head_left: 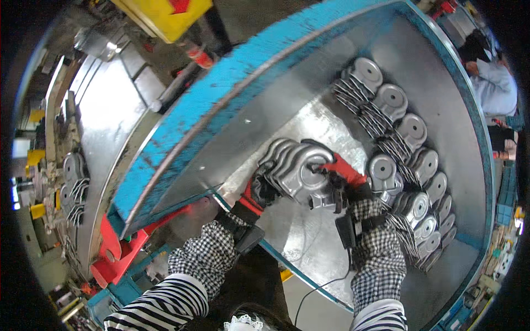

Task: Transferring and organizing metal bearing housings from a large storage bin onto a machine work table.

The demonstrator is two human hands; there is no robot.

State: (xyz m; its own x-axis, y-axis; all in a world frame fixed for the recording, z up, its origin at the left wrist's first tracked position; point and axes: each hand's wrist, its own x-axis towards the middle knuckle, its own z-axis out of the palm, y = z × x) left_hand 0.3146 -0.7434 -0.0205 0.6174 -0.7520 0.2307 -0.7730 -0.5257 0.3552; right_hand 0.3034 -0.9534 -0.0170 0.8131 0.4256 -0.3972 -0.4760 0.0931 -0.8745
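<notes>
Between my hands is a short stack of grey stamped metal parts, each with a rounded, cupped end. It stands on edge, tilted, over the bare metal floor of a blue-rimmed bin. My left hand, in a dark and red work glove, is closed around the stack's left side. My right hand, in a red and dark glove, has its fingertips on the round face of the front part, near its centre. Its thumb is hidden. A dark strapped device sits on each wrist over checked sleeve covers.
Rows of similar metal parts lean in stacks along the bin's right side. The blue bin wall rises on the far left, with a red bracket outside it. A thin cable hangs from my right wrist. Another person is at far right.
</notes>
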